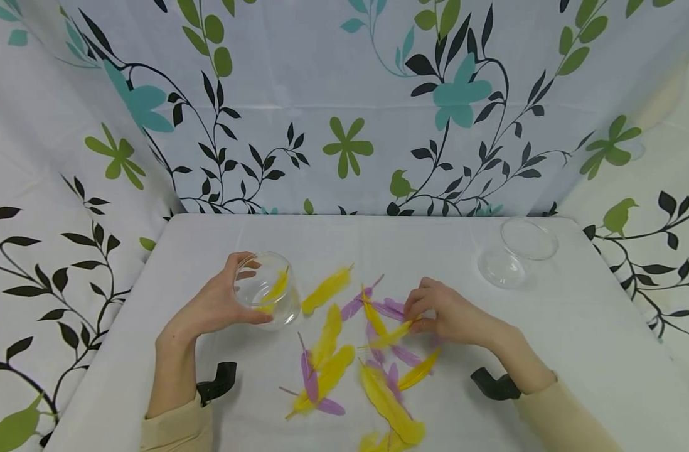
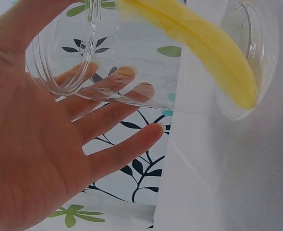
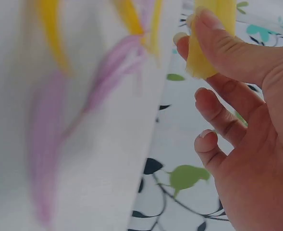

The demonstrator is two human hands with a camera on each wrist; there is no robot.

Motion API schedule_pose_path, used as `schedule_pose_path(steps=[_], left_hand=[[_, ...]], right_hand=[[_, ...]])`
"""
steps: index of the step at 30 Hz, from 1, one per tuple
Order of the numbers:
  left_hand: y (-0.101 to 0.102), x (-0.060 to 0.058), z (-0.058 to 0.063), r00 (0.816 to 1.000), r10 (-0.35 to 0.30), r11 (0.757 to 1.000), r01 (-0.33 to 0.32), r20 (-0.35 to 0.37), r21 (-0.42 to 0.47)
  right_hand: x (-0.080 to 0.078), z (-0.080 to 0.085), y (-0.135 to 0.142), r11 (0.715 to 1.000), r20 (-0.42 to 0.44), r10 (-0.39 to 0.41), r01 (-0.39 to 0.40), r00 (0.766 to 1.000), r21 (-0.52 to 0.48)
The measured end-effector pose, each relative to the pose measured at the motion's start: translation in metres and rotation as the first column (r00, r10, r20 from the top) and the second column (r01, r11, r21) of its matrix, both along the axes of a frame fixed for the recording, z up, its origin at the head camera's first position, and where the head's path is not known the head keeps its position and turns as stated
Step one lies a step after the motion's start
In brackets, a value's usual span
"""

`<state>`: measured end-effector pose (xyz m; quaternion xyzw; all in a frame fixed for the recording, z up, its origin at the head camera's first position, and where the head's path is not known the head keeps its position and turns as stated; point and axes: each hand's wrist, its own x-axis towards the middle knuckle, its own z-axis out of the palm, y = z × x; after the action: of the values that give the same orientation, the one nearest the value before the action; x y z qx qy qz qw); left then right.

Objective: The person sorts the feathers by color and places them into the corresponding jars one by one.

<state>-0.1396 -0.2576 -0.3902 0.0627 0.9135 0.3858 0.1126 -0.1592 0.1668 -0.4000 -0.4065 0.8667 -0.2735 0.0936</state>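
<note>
My left hand (image 1: 209, 307) grips a clear glass jar (image 1: 290, 304) at the left of the table, thumb on the near side and fingers round the far side. Inside that jar lies a yellow feather (image 2: 203, 43), leaning along the glass down to its base. To the right of the loose feathers, my right hand (image 1: 452, 317) pinches a yellow feather (image 3: 201, 62) between thumb and index finger, its other fingers loosely curled. Around it are purple feathers (image 1: 408, 355) and more yellow feathers (image 1: 386, 398), spread over the middle and front of the table.
A second clear glass jar (image 1: 502, 270) stands at the back right. The white-covered table (image 1: 582, 351) ends at a patterned curtain (image 1: 299, 94) behind, with more of it at both sides. Black wrist mounts (image 1: 497, 384) sit by each sleeve.
</note>
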Motion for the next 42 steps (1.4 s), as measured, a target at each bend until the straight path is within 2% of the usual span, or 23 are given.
schedule_pose_path(steps=[2, 6, 11, 16, 22, 25, 28, 30, 34, 38, 42], left_hand=[[-0.001, 0.000, 0.000, 1.000, 0.000, 1.000, 0.000, -0.002, 0.001], [-0.001, 0.000, -0.001, 1.000, 0.000, 1.000, 0.000, -0.003, 0.004], [-0.001, 0.000, -0.001, 1.000, -0.004, 1.000, 0.004, -0.013, 0.002], [0.000, 0.000, 0.000, 1.000, -0.001, 1.000, 0.002, -0.013, 0.010], [0.000, -0.001, -0.001, 1.000, 0.001, 1.000, 0.000, -0.007, 0.026], [0.000, -0.001, -0.001, 1.000, 0.003, 0.999, -0.003, -0.004, 0.033], [-0.001, -0.001, -0.001, 1.000, 0.008, 0.999, -0.008, 0.002, 0.035], [-0.001, 0.000, -0.001, 1.000, 0.007, 0.999, -0.007, 0.003, 0.037], [-0.002, 0.001, 0.000, 1.000, -0.003, 0.999, 0.003, -0.008, 0.041], [-0.003, 0.001, 0.000, 0.999, -0.018, 0.998, 0.020, -0.036, 0.055], [-0.004, 0.001, 0.000, 0.999, -0.021, 0.998, 0.023, -0.043, 0.058]], right_hand=[[-0.004, 0.013, -0.006, 1.000, -0.017, -0.004, 0.003, 1.000, -0.023], [-0.013, 0.037, -0.023, 0.997, -0.107, -0.033, 0.026, 0.994, -0.068], [-0.025, 0.061, -0.053, 0.993, -0.233, -0.055, 0.029, 0.971, -0.113], [-0.035, 0.081, -0.088, 0.993, -0.333, -0.038, -0.003, 0.942, -0.121], [-0.042, 0.098, -0.129, 0.995, -0.401, 0.011, -0.051, 0.916, -0.089], [-0.042, 0.101, -0.148, 0.998, -0.414, 0.038, -0.052, 0.910, -0.023], [-0.042, 0.101, -0.167, 0.994, -0.415, 0.086, -0.054, 0.906, 0.090], [-0.040, 0.098, -0.180, 0.982, -0.405, 0.127, -0.059, 0.906, 0.177], [-0.036, 0.090, -0.202, 0.941, -0.377, 0.203, -0.073, 0.904, 0.332], [-0.033, 0.080, -0.216, 0.914, -0.367, 0.241, -0.083, 0.899, 0.397], [-0.033, 0.071, -0.225, 0.915, -0.337, 0.234, -0.089, 0.912, 0.394]])
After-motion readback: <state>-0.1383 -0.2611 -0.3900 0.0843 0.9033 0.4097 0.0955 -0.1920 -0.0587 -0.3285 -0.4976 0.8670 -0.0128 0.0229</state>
